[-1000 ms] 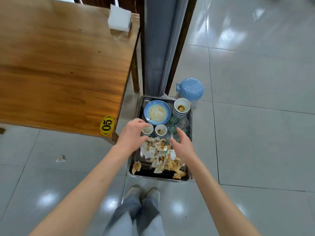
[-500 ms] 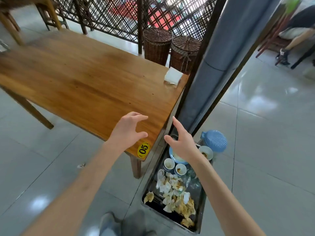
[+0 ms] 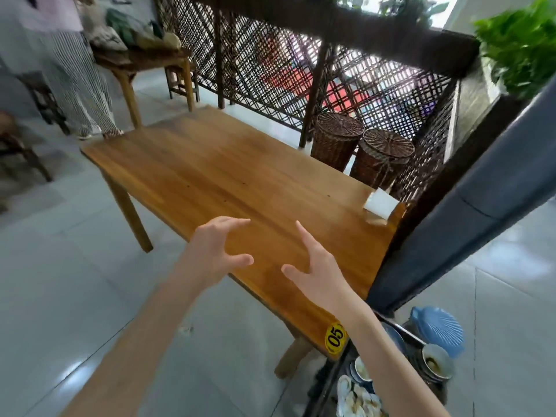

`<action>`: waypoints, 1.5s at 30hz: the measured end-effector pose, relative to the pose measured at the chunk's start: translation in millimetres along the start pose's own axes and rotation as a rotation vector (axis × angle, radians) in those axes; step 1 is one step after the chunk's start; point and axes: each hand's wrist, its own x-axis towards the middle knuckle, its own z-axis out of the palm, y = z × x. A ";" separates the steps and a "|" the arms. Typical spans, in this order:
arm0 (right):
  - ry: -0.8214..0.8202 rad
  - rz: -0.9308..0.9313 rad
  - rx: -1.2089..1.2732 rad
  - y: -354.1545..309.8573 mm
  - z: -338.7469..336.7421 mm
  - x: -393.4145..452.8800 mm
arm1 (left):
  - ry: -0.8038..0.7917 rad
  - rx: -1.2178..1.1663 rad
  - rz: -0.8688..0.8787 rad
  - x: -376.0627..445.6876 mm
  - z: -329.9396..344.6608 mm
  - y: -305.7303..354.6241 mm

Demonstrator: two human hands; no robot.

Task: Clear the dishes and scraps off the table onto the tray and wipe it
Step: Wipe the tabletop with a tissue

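L hand [image 3: 210, 254]: held over the table's near edge, fingers spread & loosely bent, nothing gripped.
R hand [image 3: 316, 272]: held beside it over the same edge, fingers splayed, nothing gripped.
Table [image 3: 216, 164]: wooden top; yellow "05" sticker [image 3: 335, 338] seen at near R corner, white napkin box [image 3: 380, 203] at far R corner.
Tray [image 3: 328, 383]: on floor below near R corner, loaded w/ bowls [image 3: 434, 361] & scraps [image 3: 358, 398].
Baskets [image 3: 361, 152]: two wicker, behind table's far edge.
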 end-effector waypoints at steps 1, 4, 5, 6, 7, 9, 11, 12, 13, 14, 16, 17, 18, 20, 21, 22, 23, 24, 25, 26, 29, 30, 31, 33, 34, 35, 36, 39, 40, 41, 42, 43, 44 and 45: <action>0.014 -0.016 -0.018 -11.8 9.8 10.2 | 0.002 0.002 0.002 4.5 -11.8 -13.1; 0.034 -0.055 -0.060 -46.3 38.7 41.9 | -0.002 -0.003 0.001 18.1 -44.8 -51.1; 0.031 -0.072 -0.063 -57.1 47.4 53.1 | 0.002 -0.001 0.000 23.1 -54.4 -63.0; 0.028 -0.085 -0.064 -67.1 55.2 63.8 | 0.009 0.002 -0.003 28.2 -63.2 -74.4; 0.026 -0.096 -0.065 -76.3 62.4 74.3 | 0.017 0.003 -0.008 33.4 -71.2 -85.0; 0.022 -0.111 -0.071 -91.8 76.0 93.1 | 0.032 -0.001 -0.021 43.7 -85.0 -104.5; 0.009 -0.117 -0.075 -103.8 88.9 109.7 | 0.039 0.000 -0.029 53.9 -95.9 -121.7; 0.000 -0.115 -0.070 -108.1 94.7 117.5 | 0.041 0.000 -0.035 59.2 -100.2 -129.5; -0.010 -0.112 -0.062 -111.6 100.2 125.3 | 0.044 -0.004 -0.043 64.8 -103.7 -136.8; -0.017 -0.110 -0.053 -114.0 104.9 132.7 | 0.050 -0.008 -0.051 70.5 -106.5 -143.1; -0.024 -0.110 -0.049 -117.5 114.8 150.0 | 0.063 -0.016 -0.067 83.9 -111.2 -155.8; -0.025 -0.109 -0.057 -118.6 119.5 159.3 | 0.067 -0.022 -0.072 91.0 -112.8 -161.8; -0.026 -0.107 -0.065 -119.5 123.9 168.7 | 0.070 -0.028 -0.074 98.3 -114.1 -167.7; -0.026 -0.107 -0.078 -121.4 131.6 189.3 | 0.073 -0.033 -0.075 114.3 -115.9 -180.1; -0.023 -0.110 -0.083 -121.9 135.2 199.9 | 0.071 -0.032 -0.077 123.2 -116.5 -186.2; -0.020 -0.113 -0.085 -121.6 138.4 210.8 | 0.069 -0.030 -0.081 132.6 -116.6 -192.3; -0.020 -0.116 -0.084 -121.3 141.0 221.9 | 0.067 -0.026 -0.087 142.7 -116.3 -198.0; -0.021 -0.115 -0.081 -120.6 142.9 233.2 | 0.065 -0.022 -0.094 153.1 -115.7 -203.5; -0.021 -0.113 -0.078 -119.6 144.4 244.8 | 0.062 -0.017 -0.099 164.0 -114.7 -208.7; -0.019 -0.108 -0.073 -118.1 145.7 257.2 | 0.056 -0.011 -0.099 175.6 -113.4 -214.2; -0.020 -0.078 -0.055 -113.7 144.4 295.8 | 0.020 -0.005 -0.112 210.7 -110.3 -227.5; -0.017 -0.071 -0.051 -112.9 142.6 305.9 | 0.008 -0.006 -0.111 220.5 -110.2 -230.2; -0.013 -0.060 -0.044 -110.6 140.3 321.0 | -0.002 -0.004 -0.109 236.4 -109.7 -234.0; -0.018 -0.053 -0.046 -109.6 137.1 339.4 | -0.005 0.006 -0.114 254.9 -110.0 -238.8; -0.019 -0.048 -0.039 -107.6 134.7 351.4 | -0.008 0.006 -0.116 267.6 -109.6 -241.8; -0.014 -0.044 -0.032 -105.2 132.6 363.3 | -0.009 0.003 -0.114 280.4 -108.6 -244.4; -0.008 -0.046 -0.034 -103.0 131.1 373.9 | -0.009 0.001 -0.108 291.7 -107.4 -246.6; 0.001 -0.020 -0.035 -93.8 132.3 396.5 | -0.059 0.003 -0.099 316.7 -98.2 -253.6; -0.002 -0.007 -0.028 -90.8 134.0 401.0 | -0.086 -0.001 -0.094 321.8 -94.3 -256.4; -0.007 0.004 -0.021 -88.2 136.0 405.5 | -0.113 -0.007 -0.091 326.9 -90.4 -259.2; -0.012 0.016 -0.014 -86.1 137.9 409.7 | -0.133 -0.014 -0.088 332.1 -87.5 -262.6; -0.012 0.030 -0.007 -84.6 139.4 414.6 | -0.145 -0.019 -0.085 338.3 -85.1 -266.3; -0.008 0.045 -0.001 -83.3 140.7 420.3 | -0.155 -0.020 -0.079 345.4 -83.4 -270.7; -0.001 0.060 0.002 -82.3 141.9 426.7 | -0.167 -0.018 -0.071 352.7 -82.0 -274.6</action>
